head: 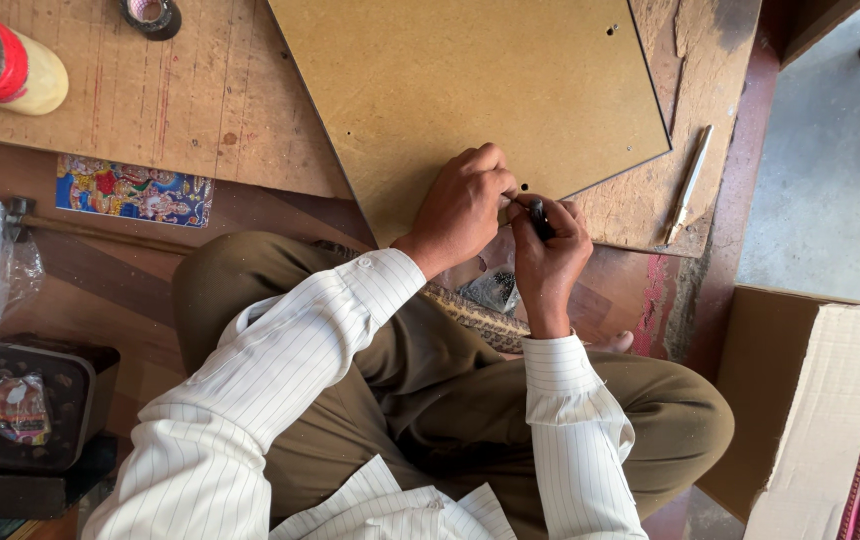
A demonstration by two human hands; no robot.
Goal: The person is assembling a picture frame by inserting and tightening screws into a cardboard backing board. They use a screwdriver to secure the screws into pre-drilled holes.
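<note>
I sit cross-legged with both hands at the near edge of a tan hardboard panel lying on a worn wooden work board. My left hand rests curled on the panel's lower edge, fingertips pinched at something too small to make out. My right hand is closed around a small black tool, its tip meeting the left fingers at the panel edge. Below my hands, a small clear plastic bag of dark bits lies near my knee.
A cream glue bottle with a red cap and a tape roll sit at the top left. A colourful picture card, a hammer, a white-handled tool, a dark tin and a cardboard box surround me.
</note>
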